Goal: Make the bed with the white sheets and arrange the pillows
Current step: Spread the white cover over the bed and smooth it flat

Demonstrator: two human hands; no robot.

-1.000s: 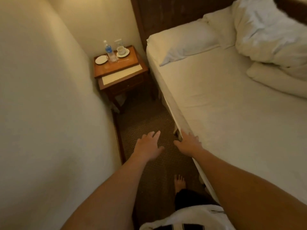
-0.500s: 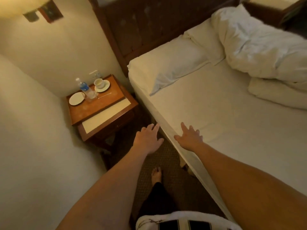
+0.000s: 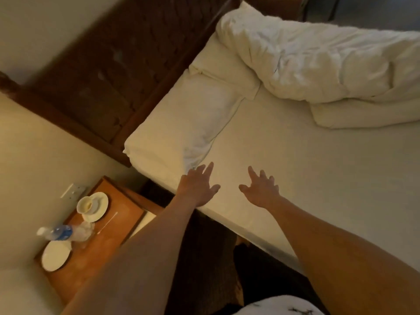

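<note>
Status: both hands are released, fingers spread, grasping nothing. My left hand (image 3: 200, 187) is over the near edge of the bed (image 3: 295, 178), just short of the loose corner of the near pillow (image 3: 181, 123). My right hand (image 3: 261, 192) is beside it, further in over the mattress. The second pillow (image 3: 225, 67) lies against the headboard (image 3: 113, 64). The crumpled white sheets (image 3: 318, 60) are heaped across the far side, well apart from both hands.

Probable faults from here:
- Pulling the near pillow by its slack corner would likely stretch the case instead of moving the filling.
- Reaching for the heap from this side means leaning far over; dragging it could rumple the fitted sheet.
- My left elbow passes above the bench (image 3: 106, 242). A backward swing could strike the cup (image 3: 85, 204), the bottle (image 3: 61, 231) or the plate (image 3: 55, 255).

Not determinable:
- Whether either palm touches the sheet.
- The foot of the bed and the right end of the heap, both cut off by the frame.
- How many layers the heap holds.
- The bottle, which is blurred.
</note>
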